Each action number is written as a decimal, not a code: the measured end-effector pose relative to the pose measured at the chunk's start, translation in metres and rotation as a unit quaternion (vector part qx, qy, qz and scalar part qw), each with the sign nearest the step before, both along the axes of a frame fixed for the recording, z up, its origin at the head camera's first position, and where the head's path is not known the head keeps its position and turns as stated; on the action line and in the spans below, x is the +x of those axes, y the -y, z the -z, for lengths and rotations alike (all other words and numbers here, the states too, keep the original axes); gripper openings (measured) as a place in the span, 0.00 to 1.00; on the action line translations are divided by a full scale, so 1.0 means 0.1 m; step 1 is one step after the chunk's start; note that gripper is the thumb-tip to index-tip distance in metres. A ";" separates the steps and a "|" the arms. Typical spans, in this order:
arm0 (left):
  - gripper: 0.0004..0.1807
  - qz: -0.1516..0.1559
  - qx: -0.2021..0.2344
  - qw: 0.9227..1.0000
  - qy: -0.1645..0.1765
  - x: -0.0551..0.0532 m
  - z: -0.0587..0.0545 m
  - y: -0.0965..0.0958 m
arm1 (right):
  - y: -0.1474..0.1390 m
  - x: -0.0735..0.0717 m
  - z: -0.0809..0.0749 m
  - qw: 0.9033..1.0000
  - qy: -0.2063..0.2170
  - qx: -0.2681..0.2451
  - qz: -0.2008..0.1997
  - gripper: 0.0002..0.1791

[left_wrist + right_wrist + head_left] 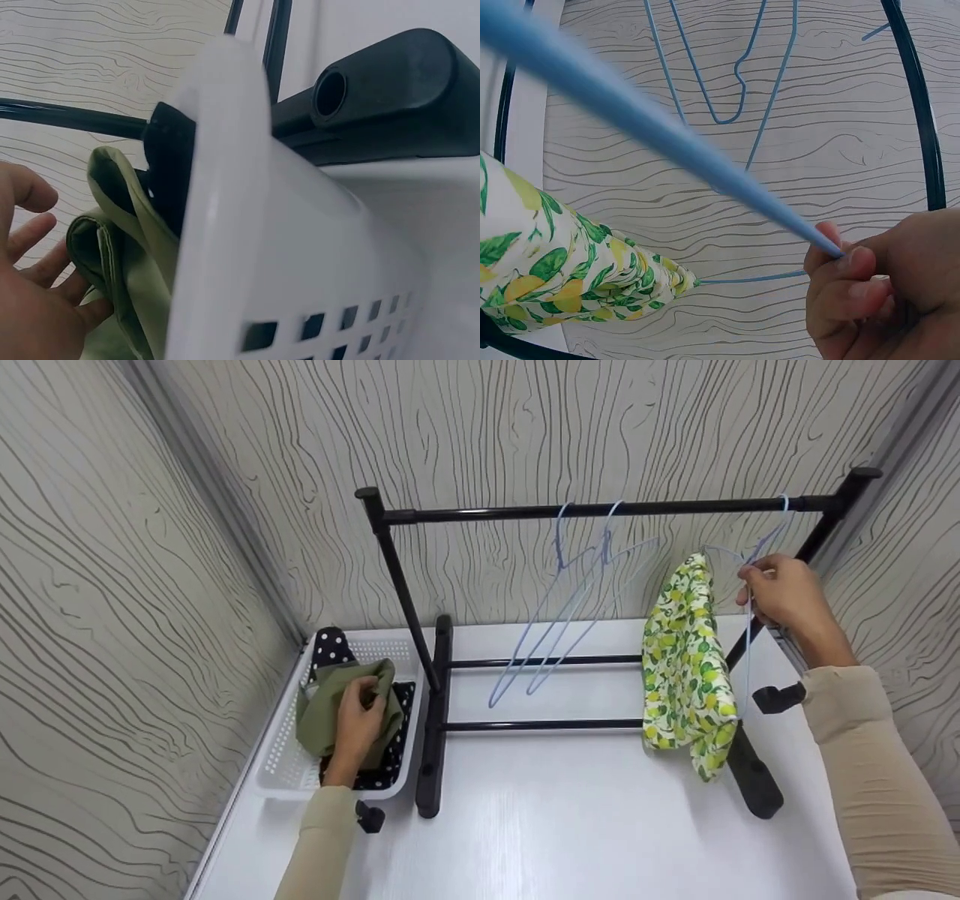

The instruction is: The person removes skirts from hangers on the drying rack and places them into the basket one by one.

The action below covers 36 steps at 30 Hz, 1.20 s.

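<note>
My left hand (358,727) is at the white basket (274,757), over a folded olive-green cloth (322,709). In the left wrist view its loosely extended fingers (52,262) touch the cloth's folds, while the thumb stands apart from them. My right hand (787,589) pinches a light-blue wire hanger (735,184) just below its hook, which loops over the rack's top bar (487,513). From that hanger's left end droops a white cloth with a yellow-and-green lemon print (686,660). Its other side has no cloth on it.
Two more blue hangers (606,546) hang near the middle of the bar. Black cloth with white dots (330,645) lies in the basket around the green one. The black rack's left foot (429,765) stands beside the basket on a white table (555,825). Patterned walls enclose the table.
</note>
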<state>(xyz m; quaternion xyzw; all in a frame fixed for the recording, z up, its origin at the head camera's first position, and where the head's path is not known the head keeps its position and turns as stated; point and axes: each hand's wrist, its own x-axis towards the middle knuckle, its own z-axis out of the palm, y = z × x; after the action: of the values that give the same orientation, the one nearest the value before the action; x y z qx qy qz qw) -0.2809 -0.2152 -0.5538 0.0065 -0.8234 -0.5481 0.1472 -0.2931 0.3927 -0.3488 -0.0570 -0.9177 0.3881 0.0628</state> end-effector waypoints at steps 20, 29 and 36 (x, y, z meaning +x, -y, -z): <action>0.17 0.023 0.010 0.999 -0.039 0.04 -0.08 -0.10 | 0.15 -0.06 0.04 0.998 -0.031 0.038 0.030 0.35; 0.15 0.035 0.010 0.998 -0.041 0.07 -0.11 -0.14 | 0.27 -0.06 0.01 0.996 -0.067 0.049 0.042 0.36; 0.14 0.057 0.035 0.997 -0.036 0.07 -0.13 -0.25 | 0.36 -0.01 -0.01 0.994 -0.093 0.043 0.037 0.36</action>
<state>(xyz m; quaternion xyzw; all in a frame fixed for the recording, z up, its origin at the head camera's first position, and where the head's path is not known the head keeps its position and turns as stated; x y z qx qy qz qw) -0.2736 -0.1900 -0.5410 -0.0549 -0.7967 -0.5842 0.1448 -0.2944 0.3564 -0.3477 -0.0517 -0.9212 0.3490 0.1643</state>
